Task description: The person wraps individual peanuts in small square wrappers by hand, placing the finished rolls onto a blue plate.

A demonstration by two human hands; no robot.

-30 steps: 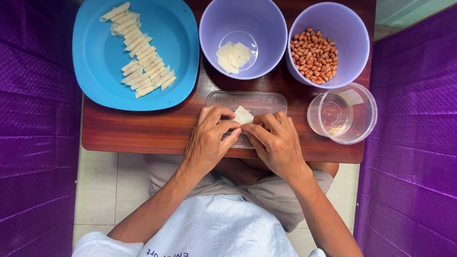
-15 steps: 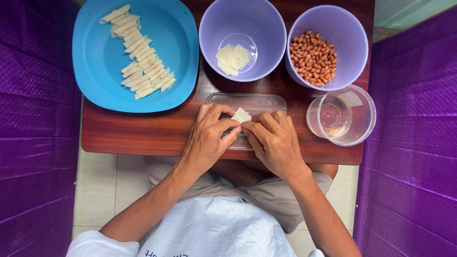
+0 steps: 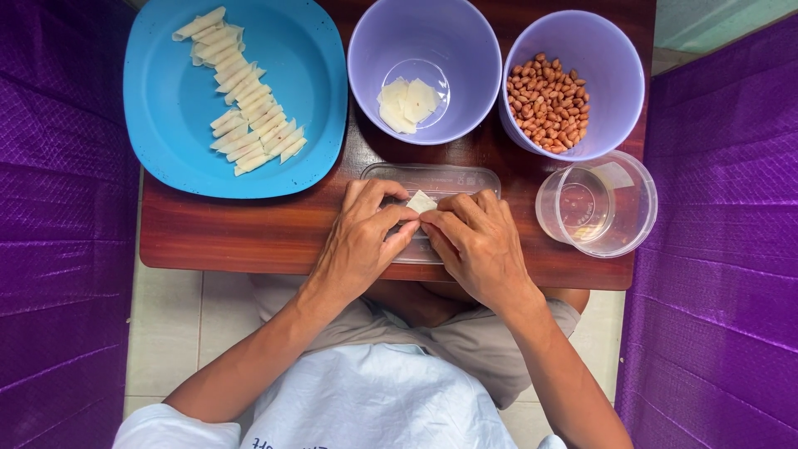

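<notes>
On the wooden table [image 3: 249, 233], left hand [image 3: 362, 241] and right hand [image 3: 478, 245] pinch a wrapper [image 3: 421, 201], seemingly pointing away.

The low reddish-brown wooden table [image 3: 249, 237] has a smooth, faintly glossy varnish. The round blue plastic plate [image 3: 166, 108] looks matt, as do the two lilac plastic bowls [image 3: 453, 50] [image 3: 615, 83]. The round clear plastic tub [image 3: 632, 208] and the flat clear plastic lid [image 3: 465, 179] shine. The pale square wrapper [image 3: 421, 201] looks thin, soft and dull like dough; the purple quilted cloth [image 3: 58, 208] has a slight sheen.
</notes>
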